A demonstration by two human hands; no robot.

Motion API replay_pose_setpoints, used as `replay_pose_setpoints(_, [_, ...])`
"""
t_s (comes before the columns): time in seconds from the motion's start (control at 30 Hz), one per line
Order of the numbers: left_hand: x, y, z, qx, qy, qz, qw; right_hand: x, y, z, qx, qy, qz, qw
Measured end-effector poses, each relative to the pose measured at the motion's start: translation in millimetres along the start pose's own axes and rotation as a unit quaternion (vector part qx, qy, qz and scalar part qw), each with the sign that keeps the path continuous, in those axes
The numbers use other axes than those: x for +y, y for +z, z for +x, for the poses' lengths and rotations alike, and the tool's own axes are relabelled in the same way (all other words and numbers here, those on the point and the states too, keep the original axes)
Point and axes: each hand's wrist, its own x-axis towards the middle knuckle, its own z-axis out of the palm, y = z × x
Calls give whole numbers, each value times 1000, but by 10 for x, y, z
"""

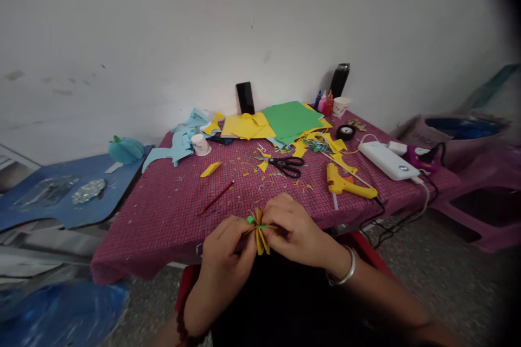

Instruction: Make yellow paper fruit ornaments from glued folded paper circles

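Between my two hands, just off the table's front edge, is a folded yellow paper pumpkin with fanned segments and a green paper bit at its top. My left hand pinches its left side between thumb and fingers. From the right, my right hand grips the other side, its fingers curled and partly hiding the paper. Past the hands lie black-handled scissors, a dark red pencil and a small folded yellow paper piece. A yellow glue gun rests to the right.
Green sheets and yellow sheets lie at the back, below a leaning phone. Blue scraps, a paper cup, black tape and a white power bank surround the work area. A blue paper pumpkin sits left.
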Motion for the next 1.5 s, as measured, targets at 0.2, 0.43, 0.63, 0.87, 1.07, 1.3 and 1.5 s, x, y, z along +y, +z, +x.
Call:
replay_pose_setpoints(0.2, [20,-28,15,17,35,-18,999,-1,77,-22,-6,22,72,997])
replay_pose_setpoints(0.43, [1,-69,36,2,-20,-63,998,60,143,-69,64,44,207,975])
replay_pose_setpoints(0.63, [-15,-39,33,14,1,-50,999,13,-24,-52,-12,32,200,979])
replay_pose_setpoints(0.87, [-44,-59,19,-5,32,-30,999,-7,-35,-40,-13,48,108,993])
replay_pose_setpoints(1.07, [-45,-56,-7,-25,48,-8,999,-65,55,-43,-3,-22,-54,998])
replay_pose_setpoints(1.3, [-75,41,-13,97,46,92,990,-1,147,-65,74,22,39,996])
replay_pose_setpoints(1.5, [-223,104,-43,146,54,139,978,51,202,-74,129,92,140,977])
